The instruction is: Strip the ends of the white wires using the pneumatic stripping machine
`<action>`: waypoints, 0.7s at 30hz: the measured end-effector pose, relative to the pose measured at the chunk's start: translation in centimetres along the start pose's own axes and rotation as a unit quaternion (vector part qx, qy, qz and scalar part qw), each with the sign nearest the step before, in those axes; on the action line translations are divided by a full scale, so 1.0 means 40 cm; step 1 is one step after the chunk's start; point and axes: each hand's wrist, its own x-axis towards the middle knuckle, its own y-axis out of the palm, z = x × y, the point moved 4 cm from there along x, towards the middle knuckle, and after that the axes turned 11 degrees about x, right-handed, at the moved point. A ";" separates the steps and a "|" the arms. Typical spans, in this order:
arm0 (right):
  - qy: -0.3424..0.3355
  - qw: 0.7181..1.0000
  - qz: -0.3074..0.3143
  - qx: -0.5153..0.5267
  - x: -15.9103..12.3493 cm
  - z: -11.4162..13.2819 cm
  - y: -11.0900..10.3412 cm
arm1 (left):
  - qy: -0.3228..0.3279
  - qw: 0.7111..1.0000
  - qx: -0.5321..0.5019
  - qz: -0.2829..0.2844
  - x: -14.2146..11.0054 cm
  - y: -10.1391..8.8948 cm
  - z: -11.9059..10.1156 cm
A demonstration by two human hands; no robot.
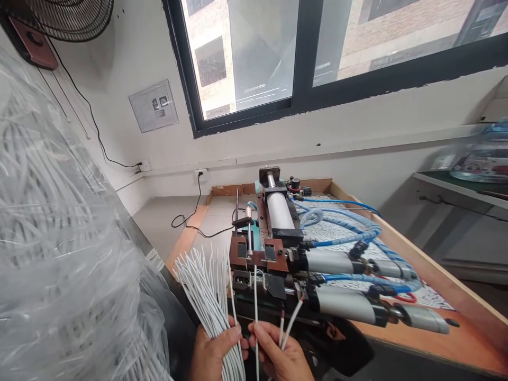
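Left hand (218, 349): grip closed round a bundle of thin, matte white wires (206, 307), long axis slanting away and leftward, far tips fanned. Right hand (281, 353): thumb and finger pinched on a single wire (256, 304), straight, pointing away, tip at the brown plates (260, 260) of a machine with smooth silver cylinders (345, 305). Two reddish-tipped wires (294, 319) angle from right palm.

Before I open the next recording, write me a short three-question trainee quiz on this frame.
1. Which hand grips the bundle of white cables?
2. True or false: the right hand pinches a cable that points toward the machine.
3. What colour is most of the looped tubing? A) green B) blue C) yellow

Key: 1. The left hand. 2. True. 3. B.
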 end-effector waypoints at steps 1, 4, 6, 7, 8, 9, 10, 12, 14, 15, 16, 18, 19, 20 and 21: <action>0.003 1.000 -0.011 0.006 -0.001 0.003 -0.001 | -0.004 1.000 -0.002 -0.011 -0.002 0.000 -0.002; 0.015 0.998 -0.042 0.036 -0.004 0.027 0.011 | -0.011 0.999 -0.010 -0.033 -0.007 0.000 -0.008; 0.026 0.997 -0.054 0.056 -0.005 0.044 0.025 | -0.016 0.999 -0.014 -0.033 -0.008 0.001 -0.009; 0.032 0.996 -0.057 0.064 -0.005 0.051 0.032 | -0.019 0.999 -0.014 -0.030 -0.008 0.001 -0.008; 0.037 0.995 -0.059 0.070 -0.004 0.057 0.038 | -0.022 0.999 -0.012 -0.027 -0.008 0.002 -0.007; 0.042 0.994 -0.062 0.077 -0.003 0.061 0.042 | -0.022 0.999 -0.010 -0.022 -0.008 0.002 -0.006; 0.046 0.993 -0.065 0.084 -0.002 0.063 0.046 | -0.020 1.000 -0.008 -0.018 -0.008 0.003 -0.006; 0.052 0.992 -0.061 0.095 0.002 0.065 0.055 | -0.012 1.000 0.005 -0.004 -0.010 0.005 -0.006; 0.062 0.992 -0.035 0.103 0.006 0.065 0.068 | -0.004 0.999 0.026 0.020 -0.014 0.009 -0.008; 0.068 0.992 -0.015 0.102 0.007 0.065 0.075 | -0.001 0.999 0.038 0.035 -0.016 0.010 -0.009; 0.070 0.993 0.002 0.097 0.008 0.064 0.081 | 0.002 0.998 0.049 0.049 -0.019 0.012 -0.011; 0.054 0.996 0.012 0.075 0.008 0.061 0.083 | 0.005 0.995 0.065 0.074 -0.022 0.013 -0.013; 0.042 0.997 0.005 0.060 0.007 0.057 0.079 | 0.006 0.994 0.070 0.083 -0.022 0.012 -0.012; 0.032 0.999 -0.005 0.042 0.006 0.051 0.071 | 0.010 0.994 0.071 0.088 -0.021 0.011 -0.011; 0.025 0.999 -0.009 0.027 0.004 0.043 0.062 | 0.015 0.994 0.066 0.089 -0.018 0.009 -0.009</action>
